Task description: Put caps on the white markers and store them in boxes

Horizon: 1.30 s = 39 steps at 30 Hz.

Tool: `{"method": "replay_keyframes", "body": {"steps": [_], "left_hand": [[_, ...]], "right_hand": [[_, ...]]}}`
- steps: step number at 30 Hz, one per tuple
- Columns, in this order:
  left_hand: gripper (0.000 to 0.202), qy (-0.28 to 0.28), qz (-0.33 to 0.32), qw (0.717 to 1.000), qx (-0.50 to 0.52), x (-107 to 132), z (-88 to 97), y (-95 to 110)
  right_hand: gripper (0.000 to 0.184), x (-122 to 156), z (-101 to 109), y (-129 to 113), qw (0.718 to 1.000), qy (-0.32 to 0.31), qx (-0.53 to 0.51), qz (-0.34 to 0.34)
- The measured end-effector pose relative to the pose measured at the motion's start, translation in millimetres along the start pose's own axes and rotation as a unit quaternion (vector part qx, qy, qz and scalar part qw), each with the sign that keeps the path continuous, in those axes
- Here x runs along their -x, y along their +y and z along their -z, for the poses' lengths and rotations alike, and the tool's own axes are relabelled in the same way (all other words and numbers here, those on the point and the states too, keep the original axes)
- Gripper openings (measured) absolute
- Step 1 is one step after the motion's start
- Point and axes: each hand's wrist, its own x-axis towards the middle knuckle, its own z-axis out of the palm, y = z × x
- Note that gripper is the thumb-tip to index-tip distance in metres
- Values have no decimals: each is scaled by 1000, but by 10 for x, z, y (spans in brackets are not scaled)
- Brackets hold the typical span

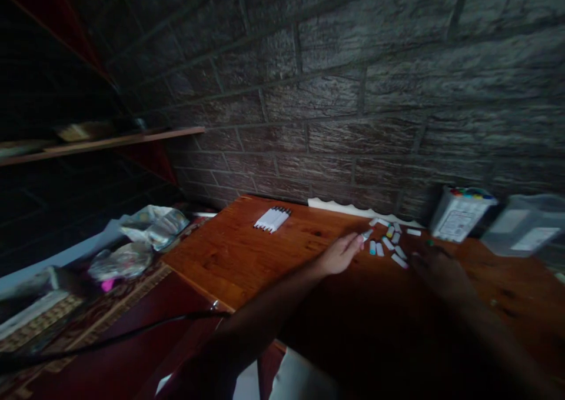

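My left hand is closed in a pinch around a small white marker, most of which the fingers hide. Just right of it, several short white caps with coloured ends lie scattered on the wooden table. My right hand is over the table at the right side of these caps, dark and blurred. A small green spot shows beside its fingers; whether the hand holds it is unclear. Farther left, several white markers lie side by side in a row, their dark ends toward the wall.
A white tin with colourful tops and a clear plastic box stand at the right by the brick wall. Behind the caps runs a white wavy strip. Plastic-wrapped items and a dark cable are at the left.
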Motion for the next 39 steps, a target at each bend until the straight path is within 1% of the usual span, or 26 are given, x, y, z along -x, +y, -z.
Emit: {"method": "replay_keyframes", "body": {"steps": [2,3,5,7,8,10,11,13,19,21,24,26,30,34,35,37,38,39], "left_hand": [[48,-3,-3,1000,9,-1,1,23],[47,-7,-3,1000,12,1,1,33],[46,-16,-2,1000,11,6,-1,48],[46,-27,0,1000,0,11,-1,60],[46,-32,0,999,-8,12,0,65],[46,-40,1,999,-23,13,4,75],[46,-44,3,999,-30,13,5,80],[46,-44,7,998,-39,13,7,89],[47,-35,1,998,-57,16,-11,97],[46,-36,1,997,-68,18,-13,95],[46,-33,3,997,-76,22,-10,91],[45,-36,2,996,-82,29,-8,94],[41,-46,-13,992,-115,52,7,134],[35,-79,-38,981,-174,76,53,205],[35,-91,-40,977,-188,82,58,224],[35,-115,-39,969,-214,95,44,264],[35,-124,-38,966,-225,105,22,287],[36,-132,-39,962,-236,116,-7,311]], "right_hand": [[40,-14,66,-99,1000,13,-20,1],[40,-19,110,-171,999,18,-49,-1],[39,-13,207,-345,987,35,-155,-12],[41,12,295,-529,954,51,-293,-27],[43,28,330,-613,936,57,-346,-37],[45,59,378,-742,907,65,-412,-56],[46,72,391,-785,899,67,-428,-65],[46,90,400,-827,892,67,-441,-71],[47,102,371,-830,888,79,-449,-59],[46,110,364,-836,896,77,-434,-45],[42,124,365,-848,921,70,-383,-16],[40,132,378,-854,928,55,-369,-1],[38,131,442,-844,927,19,-374,20],[33,102,495,-798,929,-46,-364,39],[34,91,495,-792,929,-57,-364,34],[41,70,478,-807,920,-49,-388,-7],[46,62,462,-831,907,-31,-418,-42],[50,58,444,-865,885,-11,-458,-82]]}}
